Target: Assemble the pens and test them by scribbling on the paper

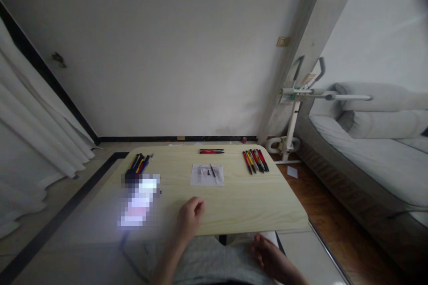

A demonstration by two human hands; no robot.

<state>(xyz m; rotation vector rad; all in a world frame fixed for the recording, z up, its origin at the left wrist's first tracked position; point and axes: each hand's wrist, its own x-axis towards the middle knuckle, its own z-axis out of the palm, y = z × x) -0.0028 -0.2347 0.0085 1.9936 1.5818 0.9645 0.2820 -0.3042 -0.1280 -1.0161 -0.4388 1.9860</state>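
Observation:
My left hand (pixel 192 213) rests at the near edge of the wooden-topped table (pixel 240 209), its fingers curled into a loose fist with nothing seen in it. Lower and to the right, my right hand (pixel 267 251) lies over my lap with its fingers curled in, and no object shows in it. Beyond my left hand is a white sheet of paper (pixel 197 180) with a slim dark pen (pixel 213 170) and small dark pieces on it. Two red and black pens (pixel 211 150) lie at the far edge. Several red, yellow and black pens (pixel 256 161) are grouped on the right.
Several dark, yellow and purple pens (pixel 139 163) lie at the table's left, beside a bright, pixelated phone-like screen (pixel 138 202). A white exercise machine (pixel 292 120) and a grey sofa (pixel 368 160) stand to the right. White curtains (pixel 36 129) hang at left; a wall is behind.

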